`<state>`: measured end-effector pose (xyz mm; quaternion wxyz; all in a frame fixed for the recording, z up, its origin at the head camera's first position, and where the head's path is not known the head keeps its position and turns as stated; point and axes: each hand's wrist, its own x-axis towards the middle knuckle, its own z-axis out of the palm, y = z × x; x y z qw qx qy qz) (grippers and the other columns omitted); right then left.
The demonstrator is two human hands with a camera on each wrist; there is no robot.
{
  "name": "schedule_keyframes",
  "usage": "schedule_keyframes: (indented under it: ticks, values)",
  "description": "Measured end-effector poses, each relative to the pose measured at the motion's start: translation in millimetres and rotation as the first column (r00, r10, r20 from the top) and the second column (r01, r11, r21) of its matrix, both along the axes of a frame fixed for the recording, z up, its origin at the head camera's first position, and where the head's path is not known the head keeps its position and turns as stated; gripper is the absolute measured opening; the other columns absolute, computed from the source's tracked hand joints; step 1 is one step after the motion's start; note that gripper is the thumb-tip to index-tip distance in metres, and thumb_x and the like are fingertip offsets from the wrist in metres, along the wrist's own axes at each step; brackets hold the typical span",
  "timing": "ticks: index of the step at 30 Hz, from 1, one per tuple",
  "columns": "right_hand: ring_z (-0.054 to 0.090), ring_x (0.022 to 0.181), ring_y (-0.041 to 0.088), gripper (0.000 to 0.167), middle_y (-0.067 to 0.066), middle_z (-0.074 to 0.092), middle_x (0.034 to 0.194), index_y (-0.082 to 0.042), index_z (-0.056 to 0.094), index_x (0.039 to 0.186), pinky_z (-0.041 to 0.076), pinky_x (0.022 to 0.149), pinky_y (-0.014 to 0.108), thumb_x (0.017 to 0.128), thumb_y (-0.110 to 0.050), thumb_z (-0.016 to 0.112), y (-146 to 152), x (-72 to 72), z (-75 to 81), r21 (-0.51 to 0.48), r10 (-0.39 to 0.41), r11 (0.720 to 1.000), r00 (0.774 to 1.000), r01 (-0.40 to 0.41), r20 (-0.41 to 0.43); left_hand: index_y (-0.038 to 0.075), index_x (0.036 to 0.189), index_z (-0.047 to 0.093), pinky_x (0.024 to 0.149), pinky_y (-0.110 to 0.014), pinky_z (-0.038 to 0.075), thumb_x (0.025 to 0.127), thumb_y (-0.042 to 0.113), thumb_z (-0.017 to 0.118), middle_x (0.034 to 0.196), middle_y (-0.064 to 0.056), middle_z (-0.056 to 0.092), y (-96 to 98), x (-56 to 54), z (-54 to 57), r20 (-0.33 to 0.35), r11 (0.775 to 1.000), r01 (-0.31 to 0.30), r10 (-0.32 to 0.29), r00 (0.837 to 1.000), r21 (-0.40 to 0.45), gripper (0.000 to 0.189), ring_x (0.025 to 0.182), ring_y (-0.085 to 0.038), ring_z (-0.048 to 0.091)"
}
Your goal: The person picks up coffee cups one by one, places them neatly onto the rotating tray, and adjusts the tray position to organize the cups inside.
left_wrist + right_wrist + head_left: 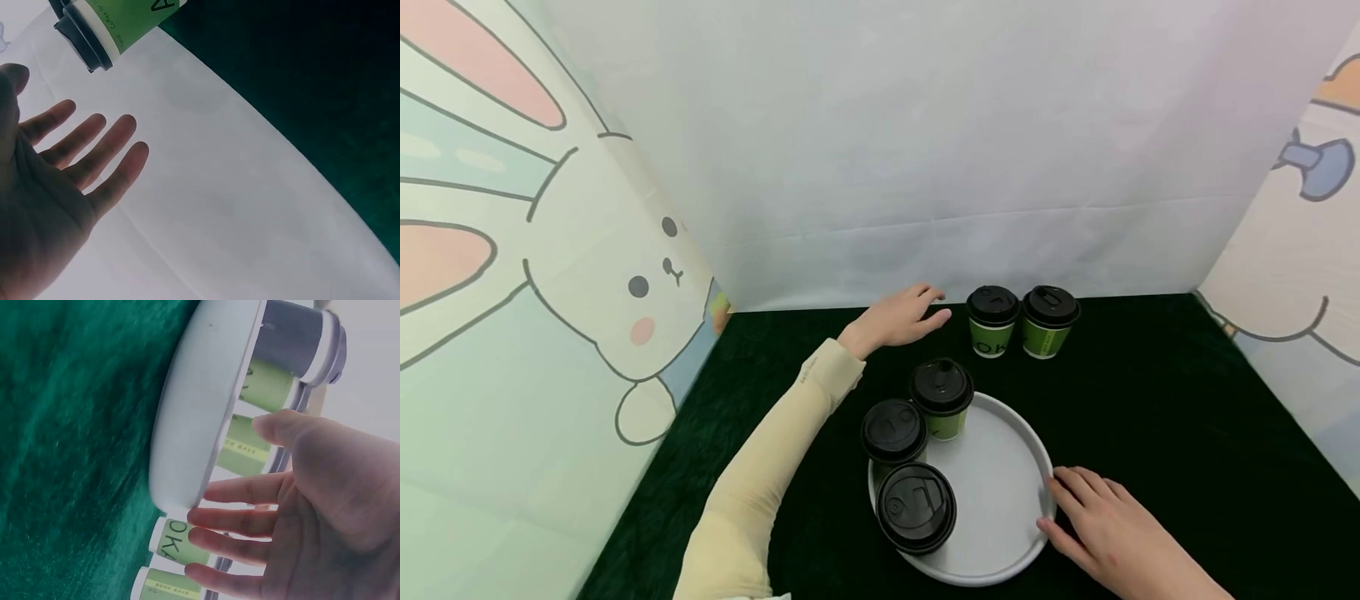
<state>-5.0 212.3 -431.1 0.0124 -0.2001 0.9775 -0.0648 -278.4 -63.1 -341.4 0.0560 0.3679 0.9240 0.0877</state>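
Note:
My left hand (898,318) reaches over the far part of the table with fingers spread and nothing held. Just right of its fingertips stands a green paper coffee cup (992,323) with a black lid, and a matching cup (1049,323) is close beside it. My right hand (1108,525) is at the right rim of a round white tray (1000,483); its straight fingers lie against the edge in the right wrist view. Along the tray's left side stand three lidded cups: a front cup (916,510), a middle cup (893,432) and a back cup (943,400).
Dark green cloth (1172,417) covers the table. A pale curtain (955,150) rises along the back edge, and side panels with a cartoon rabbit (602,275) flank the table. In the right wrist view, the front cup (290,337) has a dark grey body.

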Motion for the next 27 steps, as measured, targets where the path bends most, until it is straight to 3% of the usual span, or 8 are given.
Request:
schedule_keyframes:
  ticks: [5,11,18,27]
  values:
    - [0.061,0.116,0.03,0.06,0.007,0.065,0.124,-0.01,0.069,0.123,0.05,0.095,0.055,0.096,-0.062,0.055,-1.5,4.9,0.2,-0.024,0.009,1.0,1.0,-0.009,0.011,0.017,0.157,0.034,0.11,-0.041,0.04,0.107,0.055,0.031,0.157,-0.006,0.036,22.0,-11.4,8.2,-0.033,0.992,0.016,-0.02,0.999,-0.122,0.063,0.138,-0.022,0.045]
    - [0.06,0.118,0.033,0.067,0.008,0.064,0.126,-0.008,0.069,0.124,0.048,0.097,0.057,0.095,-0.066,0.052,-1.8,5.5,0.0,-0.034,-0.003,0.999,0.997,0.006,0.083,0.018,0.163,0.015,0.113,-0.042,0.037,0.104,0.062,0.028,0.166,-0.006,0.022,45.2,-20.2,7.8,-0.039,0.966,0.022,-0.033,0.999,-0.256,0.074,0.145,-0.024,0.038]
    - [0.06,0.117,0.032,0.068,0.008,0.064,0.125,-0.009,0.069,0.124,0.048,0.096,0.058,0.095,-0.068,0.051,-2.4,5.1,0.2,-0.034,-0.009,0.999,0.991,0.014,0.133,0.022,0.164,0.003,0.11,-0.046,0.039,0.099,0.071,0.03,0.168,-0.006,0.013,67.6,-25.8,-1.5,0.0,0.963,0.007,-0.007,1.0,-0.269,0.086,0.148,-0.026,0.032]
    - [0.061,0.115,0.029,0.065,0.004,0.064,0.124,-0.013,0.068,0.126,0.049,0.096,0.056,0.095,-0.067,0.051,0.1,3.6,7.2,-0.035,-0.009,0.999,0.996,0.012,0.088,0.021,0.163,-0.001,0.115,-0.046,0.034,0.098,0.069,0.039,0.168,-0.011,0.007,77.6,-30.9,-9.6,0.076,0.967,0.059,-0.041,0.996,-0.249,0.09,0.149,-0.03,0.029]
